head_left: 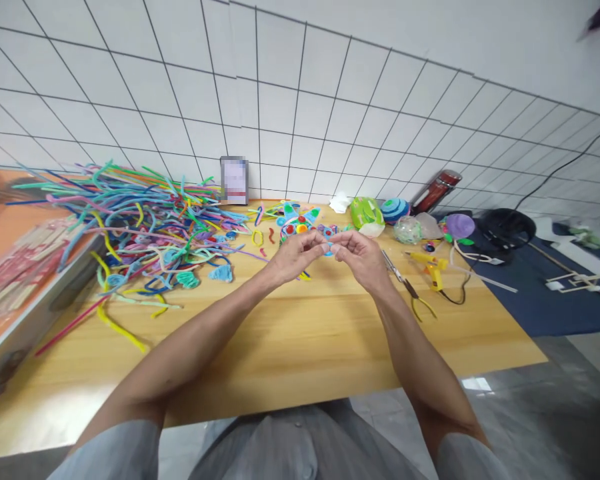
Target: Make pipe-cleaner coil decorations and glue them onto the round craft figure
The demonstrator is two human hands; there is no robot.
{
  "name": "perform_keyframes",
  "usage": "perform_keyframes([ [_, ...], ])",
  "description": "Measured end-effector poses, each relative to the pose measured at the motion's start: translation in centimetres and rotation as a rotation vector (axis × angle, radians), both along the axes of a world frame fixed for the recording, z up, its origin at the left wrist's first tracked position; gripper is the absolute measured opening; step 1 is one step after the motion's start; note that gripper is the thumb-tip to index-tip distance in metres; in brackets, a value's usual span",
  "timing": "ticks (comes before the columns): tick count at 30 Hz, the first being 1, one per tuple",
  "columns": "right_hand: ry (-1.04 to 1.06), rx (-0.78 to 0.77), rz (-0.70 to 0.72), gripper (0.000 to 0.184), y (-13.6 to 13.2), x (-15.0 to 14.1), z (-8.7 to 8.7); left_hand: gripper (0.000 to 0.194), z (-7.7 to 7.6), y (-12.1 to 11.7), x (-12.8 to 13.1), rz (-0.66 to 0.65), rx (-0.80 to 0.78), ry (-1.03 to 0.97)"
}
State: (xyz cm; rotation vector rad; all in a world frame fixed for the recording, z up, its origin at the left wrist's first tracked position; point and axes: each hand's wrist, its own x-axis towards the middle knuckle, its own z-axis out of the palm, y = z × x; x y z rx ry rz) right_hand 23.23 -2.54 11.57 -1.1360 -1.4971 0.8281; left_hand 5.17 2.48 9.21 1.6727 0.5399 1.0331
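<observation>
My left hand [296,256] and my right hand [356,256] meet over the middle of the table, fingertips pinched together. Between them is a small blue pipe cleaner piece [329,251], mostly hidden by the fingers. Just behind my left hand stands a colourful pipe cleaner figure [303,220] with blue-green pointed ears and red and yellow round spots; its lower part is covered by the hands. A yellow pipe cleaner loop [257,238] and a short red curl [271,235] lie to the left of the hands.
A large heap of pipe cleaners [155,213] spreads over the left. A phone [235,181] leans against the tiled wall. Rightward lie pliers [414,293], a yellow glue gun [430,268], a green wrapped ball [367,215], a blue striped ball [395,209] and a red flask [437,191].
</observation>
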Motion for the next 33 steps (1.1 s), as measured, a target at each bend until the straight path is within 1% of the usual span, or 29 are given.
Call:
perform_keyframes([
  [2,-0.016,-0.008,0.018,0.027,-0.5,0.0,-0.7,0.034,-0.3,-0.8,-0.4,0.002,-0.013,0.019],
  [5,-0.011,-0.021,0.010,0.026,-1.1,-0.3,-2.1,0.035,-1.2,-2.4,-0.8,0.066,-0.098,-0.030],
  [9,-0.005,-0.038,0.059,0.027,-1.9,-1.0,-4.6,0.038,-3.2,-4.7,-1.0,0.161,-0.262,-0.100],
  [11,-0.036,-0.013,0.079,0.028,-2.3,-1.4,-5.8,0.040,-4.2,-5.5,-1.1,0.200,-0.325,-0.124],
  [14,-0.097,0.056,0.049,0.024,-2.8,-1.9,-7.0,0.043,-5.3,-6.2,-1.3,0.235,-0.395,-0.151],
  [16,-0.111,0.082,0.034,0.020,-3.0,-2.1,-7.5,0.043,-5.8,-6.5,-1.5,0.228,-0.428,-0.152],
  [18,-0.118,0.077,0.042,0.019,-3.1,-2.1,-7.9,0.044,-6.2,-6.5,-1.7,0.198,-0.444,-0.135],
  [22,-0.109,-0.004,0.089,0.021,-2.9,-1.6,-8.9,0.047,-7.0,-6.1,-2.1,0.097,-0.450,-0.088],
  [24,-0.102,-0.051,0.117,0.022,-2.7,-1.4,-9.3,0.047,-7.5,-5.9,-2.3,0.066,-0.436,-0.060],
  [27,-0.124,-0.083,0.127,0.021,-2.5,-1.4,-9.8,0.044,-8.2,-5.8,-2.7,0.069,-0.405,-0.016],
  [30,-0.158,-0.069,0.121,0.018,-2.5,-1.7,-10.1,0.041,-8.6,-5.9,-3.1,0.109,-0.384,0.016],
  [33,-0.159,-0.055,0.113,0.016,-2.7,-2.1,-10.5,0.039,-8.8,-5.9,-3.3,0.134,-0.401,0.025],
])
